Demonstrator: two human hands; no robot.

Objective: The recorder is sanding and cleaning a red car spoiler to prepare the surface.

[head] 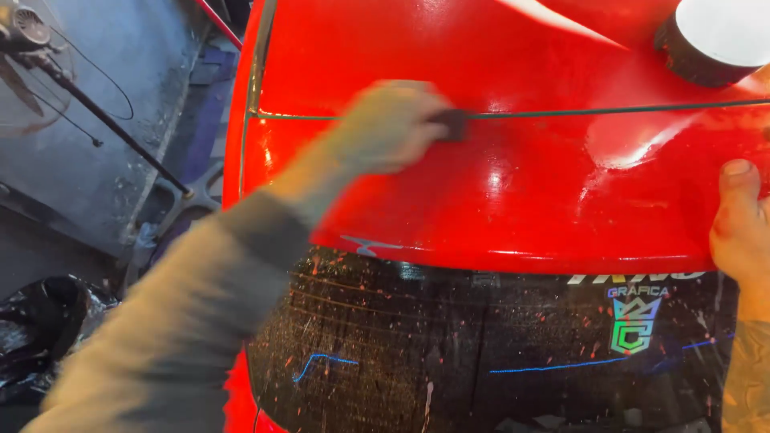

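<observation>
Glossy red car roof (513, 184) fills the view above a speckled dark rear window (449, 353). At the roof's seam, the blurred left hand (385, 128) pinches a small dark block (454, 124). At the roof's right edge, the right hand (742, 228) rests, thumb up; its finger spread cannot be told. A round black-sided pad (706, 40) sits at the roof's upper right.

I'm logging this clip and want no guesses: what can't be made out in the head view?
- Left hand: motion-blurred; its grip on the small dark block is unclear.
- Right hand: cut off by the right edge; only thumb and palm show.
- Round dark-sided object: cropped by the top-right corner.
- Rear window: speckled and dark, interior hidden.
</observation>
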